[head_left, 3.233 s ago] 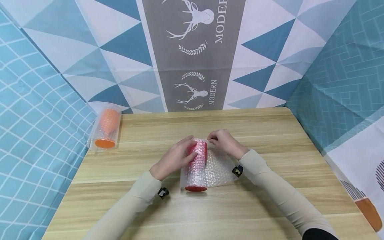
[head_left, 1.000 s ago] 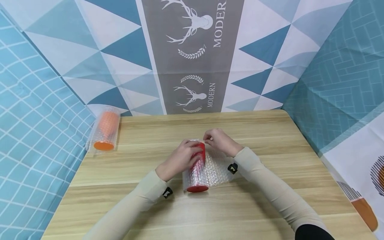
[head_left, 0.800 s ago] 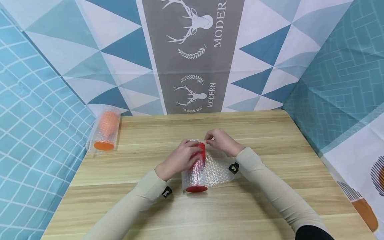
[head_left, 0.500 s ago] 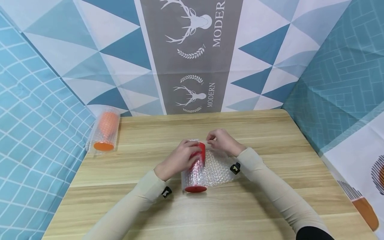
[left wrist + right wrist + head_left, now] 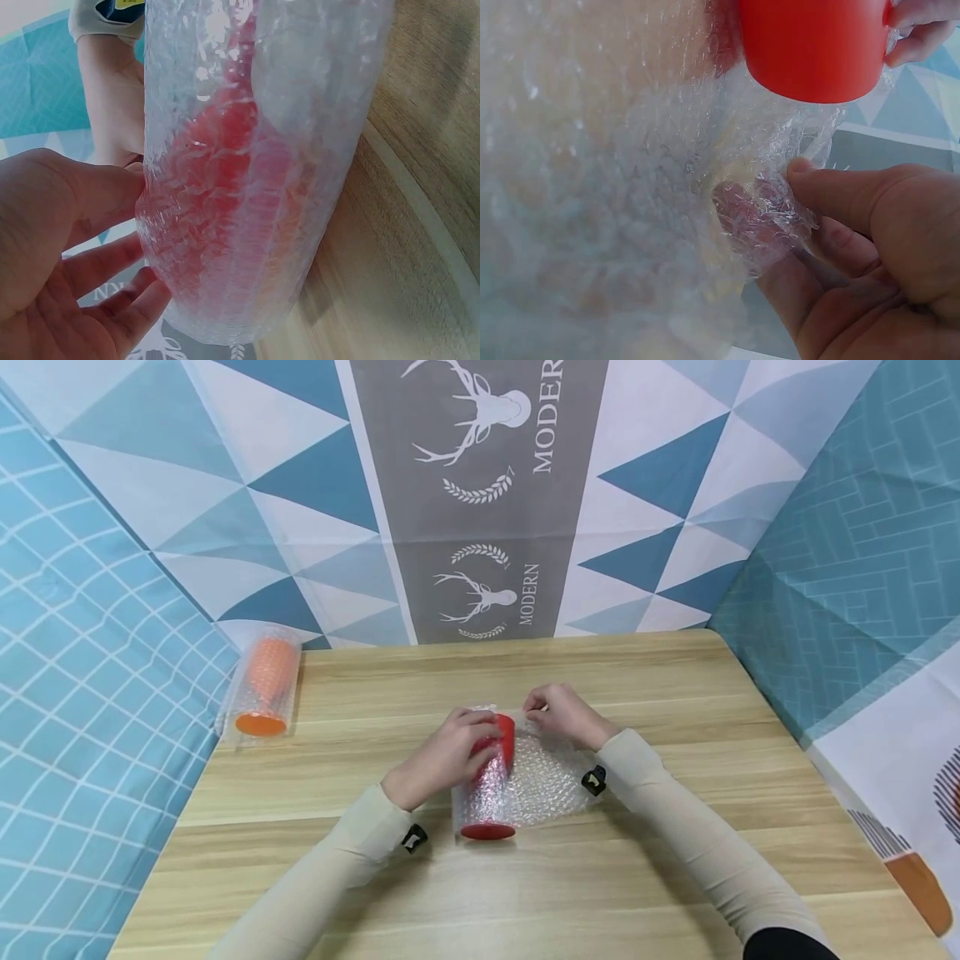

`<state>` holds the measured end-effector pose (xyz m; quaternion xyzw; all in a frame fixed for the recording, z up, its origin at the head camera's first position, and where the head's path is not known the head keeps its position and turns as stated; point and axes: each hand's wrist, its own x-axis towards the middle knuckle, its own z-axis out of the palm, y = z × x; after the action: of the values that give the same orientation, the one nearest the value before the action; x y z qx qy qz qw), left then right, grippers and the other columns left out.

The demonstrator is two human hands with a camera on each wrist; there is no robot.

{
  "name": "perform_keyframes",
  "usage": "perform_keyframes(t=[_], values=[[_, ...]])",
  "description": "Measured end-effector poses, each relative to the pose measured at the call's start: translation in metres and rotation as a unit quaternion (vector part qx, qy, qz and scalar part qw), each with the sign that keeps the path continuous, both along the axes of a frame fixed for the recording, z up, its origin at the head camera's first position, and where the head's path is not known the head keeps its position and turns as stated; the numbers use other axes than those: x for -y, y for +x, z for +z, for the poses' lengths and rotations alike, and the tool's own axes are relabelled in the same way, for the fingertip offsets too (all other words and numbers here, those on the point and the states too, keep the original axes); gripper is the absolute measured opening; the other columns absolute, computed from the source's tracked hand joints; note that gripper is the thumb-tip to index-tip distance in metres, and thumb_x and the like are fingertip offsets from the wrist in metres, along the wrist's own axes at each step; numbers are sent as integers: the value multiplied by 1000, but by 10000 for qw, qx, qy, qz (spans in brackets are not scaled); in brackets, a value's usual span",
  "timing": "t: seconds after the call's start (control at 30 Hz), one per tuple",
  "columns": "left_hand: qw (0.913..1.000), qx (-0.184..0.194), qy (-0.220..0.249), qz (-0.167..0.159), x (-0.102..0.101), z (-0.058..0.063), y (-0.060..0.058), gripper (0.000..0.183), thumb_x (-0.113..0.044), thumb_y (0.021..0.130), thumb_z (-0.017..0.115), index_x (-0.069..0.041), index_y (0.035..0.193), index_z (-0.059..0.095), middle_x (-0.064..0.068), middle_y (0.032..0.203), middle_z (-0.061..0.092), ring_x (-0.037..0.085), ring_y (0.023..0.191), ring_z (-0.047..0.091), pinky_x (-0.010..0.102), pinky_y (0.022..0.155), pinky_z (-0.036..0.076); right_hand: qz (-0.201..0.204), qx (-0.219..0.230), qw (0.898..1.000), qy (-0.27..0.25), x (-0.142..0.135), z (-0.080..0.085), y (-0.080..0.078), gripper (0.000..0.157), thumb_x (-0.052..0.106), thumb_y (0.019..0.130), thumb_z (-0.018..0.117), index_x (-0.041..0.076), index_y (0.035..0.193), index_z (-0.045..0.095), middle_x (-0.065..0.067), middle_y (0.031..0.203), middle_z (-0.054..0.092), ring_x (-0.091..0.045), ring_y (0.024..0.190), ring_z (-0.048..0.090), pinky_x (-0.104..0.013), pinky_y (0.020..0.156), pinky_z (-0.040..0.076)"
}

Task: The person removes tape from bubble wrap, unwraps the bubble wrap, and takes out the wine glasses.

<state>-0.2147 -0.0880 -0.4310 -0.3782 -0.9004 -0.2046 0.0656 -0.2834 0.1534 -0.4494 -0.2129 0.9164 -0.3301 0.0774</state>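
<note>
The left grip [image 5: 447, 758] is curled over the red goblet [image 5: 507, 739], pressing the bowl partly through film. The right grip [image 5: 567, 715] pinches the far edge of the wrap [image 5: 547, 783] between thumb and fingers, just beside the red goblet's bowl end.

The red goblet lies on its side on the tabletop [image 5: 510, 902], base toward the person, bowl away. Wrap covers its left side and stem; part of the bowl's right side is bare. The loose flap extends to the right of the red goblet.

Step in hand, as judged: wrapping the red goblet, with the flap not yet closed. The next move appears to call for a steady left grip while the right grip draws the flap taut, then rolling or folding to cover the bare red portion. Slack film could leave a gap.

Outward: one wrist camera [image 5: 414, 838] sits left of the red goblet, the other at its right. The orange goblet [image 5: 272, 672], inside film, lies well apart, far left of the red goblet.

Count: red goblet, one; orange goblet, one; sheets of film seen, two, one per goblet; hands, two; wrist cameras, two.
</note>
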Motion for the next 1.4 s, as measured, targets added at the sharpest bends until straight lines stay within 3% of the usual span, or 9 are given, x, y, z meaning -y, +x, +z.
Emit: perform_keyframes(t=[0.3, 0.53, 0.77, 0.9, 0.97, 1.03, 1.13, 1.27, 1.4], values=[[10000, 43, 51, 28, 2, 0, 1, 24, -17, 95, 74, -6, 117, 76, 16, 132, 68, 36, 125, 59, 48, 111, 48, -32, -84, 9999, 137, -1, 0, -2, 6, 2, 95, 69, 2, 94, 75, -11, 94, 77, -20, 88, 72, -31, 78, 61], [9999, 86, 57, 27, 3, 0, 1, 24, -17, 96, 74, -7, 117, 76, 16, 133, 68, 36, 127, 59, 48, 112, 47, -335, -116, 9983, 463, 0, -1, -4, 7, 3, 96, 68, 1, 97, 74, -14, 100, 76, -25, 94, 72, -35, 85, 62], [9999, 102, 76, 14, 4, 1, 1, 24, -17, 96, 73, -6, 117, 76, 16, 133, 68, 35, 128, 59, 48, 113, 46, -678, -123, 9962, 531, -5, -7, -7, 10, 3, 99, 63, 0, 102, 72, -16, 104, 75, -24, 91, 69, -36, 83, 61], [9999, 138, 35, 42, 5, 1, 1, 24, -17, 96, 73, -6, 118, 76, 15, 134, 68, 35, 128, 58, 48, 114, 46, -525, -163, 9971, 523, -7, -8, -9, 14, 2, 98, 59, -2, 106, 70, -18, 107, 74, -27, 96, 70, -38, 87, 62], [9998, 176, 11, 63, 5, 1, 1, 24, -17, 97, 72, -7, 118, 76, 15, 135, 67, 35, 129, 58, 47, 114, 46, -403, -120, 9981, 454, -8, -7, -9, 21, 0, 96, 58, -3, 114, 68, -21, 114, 72, -32, 104, 70, -41, 91, 61], [9997, 228, -7, 88, 6, 0, 1, 24, -17, 97, 72, -7, 119, 76, 15, 136, 67, 35, 130, 58, 47, 114, 45, -323, 39, 9989, 324, -8, -4, -8, 31, 1, 95, 58, -4, 126, 64, -24, 124, 69, -34, 103, 70, -43, 86, 62], [9997, 228, 5, 73, 5, 0, 0, 24, -17, 97, 72, -7, 118, 76, 15, 135, 67, 35, 130, 57, 48, 114, 45, -280, 166, 9994, 152, -5, 1, -8, 47, 6, 94, 60, -2, 140, 55, -24, 136, 63, -36, 114, 66, -47, 93, 60], [9999, 158, -23, 22, 3, 0, -1, 23, -17, 97, 72, -7, 117, 76, 14, 134, 68, 33, 131, 58, 47, 114, 44, -138, -60, 9999, 10, 4, 9, -9, 52, 17, 97, 61, 2, 146, 52, -20, 141, 61, -40, 131, 57, -53, 108, 51], [9999, 135, -103, -11, 1, 1, -1, 23, -16, 96, 72, -7, 117, 76, 14, 133, 69, 33, 129, 58, 46, 114, 45, 196, -194, 9996, -84, 15, 13, -8, 52, 20, 100, 59, 2, 148, 50, -18, 147, 58, -39, 125, 62, -52, 109, 50]])
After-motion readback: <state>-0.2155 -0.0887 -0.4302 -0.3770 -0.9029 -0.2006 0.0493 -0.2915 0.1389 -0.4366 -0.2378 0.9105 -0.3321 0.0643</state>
